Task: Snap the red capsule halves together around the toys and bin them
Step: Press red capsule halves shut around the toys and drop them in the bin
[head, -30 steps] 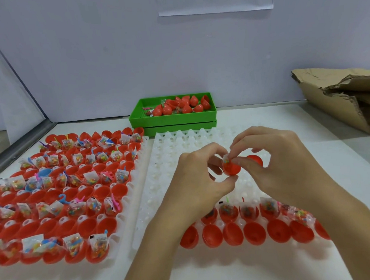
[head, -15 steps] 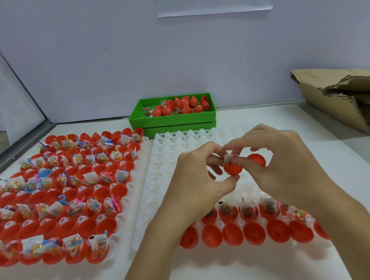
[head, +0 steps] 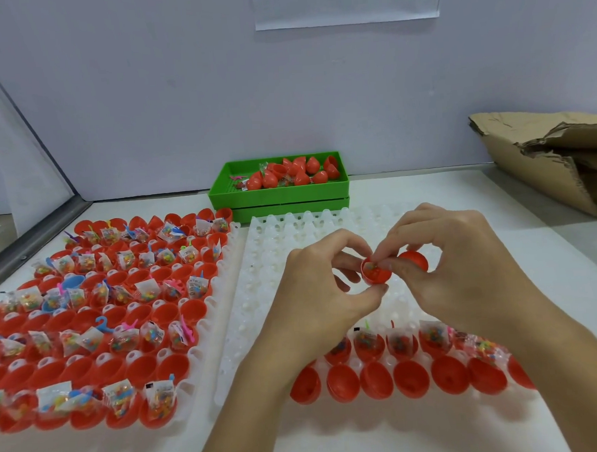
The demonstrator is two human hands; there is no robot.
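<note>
Fingers of my left hand (head: 323,287) pinch a glossy red capsule half (head: 375,273), its open bowl showing a crinkly clear toy packet (head: 372,267) of coloured beads. My right hand (head: 467,268) presses that packet down with thumb and forefinger while curled fingers clasp the second smooth red half (head: 414,260). Both hover above the bumpy white plastic tray (head: 290,233), near the ribbed green bin (head: 277,192) of closed capsules.
</note>
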